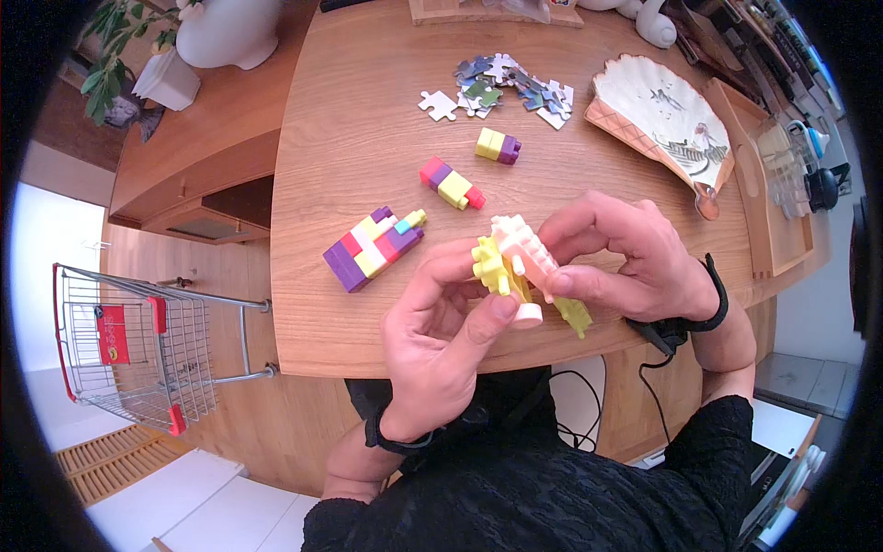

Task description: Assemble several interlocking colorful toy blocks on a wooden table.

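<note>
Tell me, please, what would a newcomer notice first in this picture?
Probably the pale pink and yellow toy pieces held between the left hand and right hand at the near edge of the wooden table. Next, perhaps, the fan-shaped dish on the table's right side, then the red-trimmed wire shopping cart at the picture's left.

A wood-grained table [368, 120] is set above a wood-toned floor [308, 414]. To its left, a brown wooden cabinet [216, 129] is placed, fitted with a round knob [181, 191]. The far left is flooded by bluish-white light [60, 207], while a pale wall [828, 276] is glimpsed at the right.
</note>
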A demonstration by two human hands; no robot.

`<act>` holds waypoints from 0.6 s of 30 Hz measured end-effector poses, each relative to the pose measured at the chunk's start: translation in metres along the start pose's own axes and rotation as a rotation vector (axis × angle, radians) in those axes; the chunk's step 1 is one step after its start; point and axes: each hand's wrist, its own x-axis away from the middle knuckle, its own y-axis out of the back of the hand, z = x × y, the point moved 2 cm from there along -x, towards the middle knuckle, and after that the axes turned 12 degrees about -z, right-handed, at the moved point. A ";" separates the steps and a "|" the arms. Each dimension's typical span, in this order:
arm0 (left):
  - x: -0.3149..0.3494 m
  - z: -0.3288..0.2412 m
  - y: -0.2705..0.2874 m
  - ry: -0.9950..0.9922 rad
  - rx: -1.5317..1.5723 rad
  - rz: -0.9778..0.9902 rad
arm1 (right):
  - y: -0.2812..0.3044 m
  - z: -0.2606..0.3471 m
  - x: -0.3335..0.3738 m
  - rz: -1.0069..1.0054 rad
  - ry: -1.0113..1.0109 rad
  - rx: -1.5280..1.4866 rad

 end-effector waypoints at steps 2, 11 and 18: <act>0.001 0.000 -0.001 -0.009 -0.009 -0.027 | -0.001 -0.002 0.001 -0.007 0.004 -0.016; -0.001 -0.002 0.002 -0.071 -0.082 -0.002 | -0.003 -0.002 0.002 0.002 0.047 -0.014; -0.001 -0.002 0.002 -0.137 -0.157 0.026 | -0.002 -0.004 0.001 0.022 0.058 -0.046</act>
